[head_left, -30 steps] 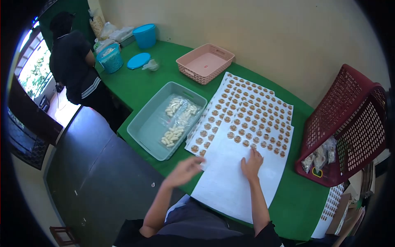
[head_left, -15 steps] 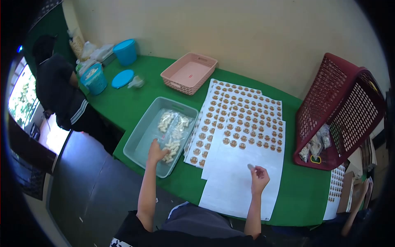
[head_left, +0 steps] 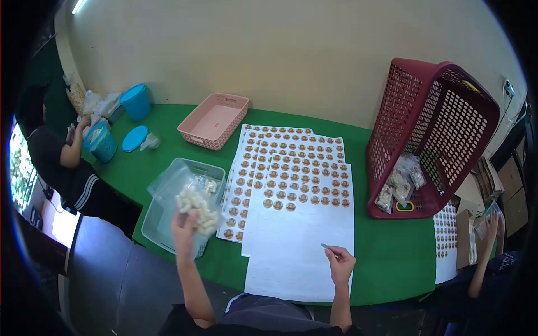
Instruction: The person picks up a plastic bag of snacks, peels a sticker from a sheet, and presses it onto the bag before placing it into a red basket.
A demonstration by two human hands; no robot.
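Note:
My left hand (head_left: 184, 227) grips a clear plastic bag (head_left: 197, 206) of cream-coloured, finger-like snack pieces, lifted over the grey-green tray (head_left: 152, 224). Another bag of pale pieces (head_left: 210, 185) lies in that tray, partly hidden by the lifted one. Between the thumb and fingertips of my right hand (head_left: 341, 264) is a small greyish sticker (head_left: 324, 245), seen nearly edge-on. Under that hand lies a white sticker sheet (head_left: 297, 252), its lower part bare and its upper rows bearing round brown labels. More such sheets (head_left: 238, 190) are stacked beneath it.
A maroon basket (head_left: 400, 89) lies on its side at right, with several filled bags (head_left: 402, 187) inside. At the back stand a pink basket (head_left: 196, 137), blue tubs (head_left: 135, 103) and a blue lid (head_left: 135, 139). Co-workers (head_left: 56, 154) are at the left and the right edge (head_left: 490, 229).
My left hand has raised one bag out of the tray. My right hand still pinches the sticker above the sheet. The head view has shifted, and the left co-worker's arms now show.

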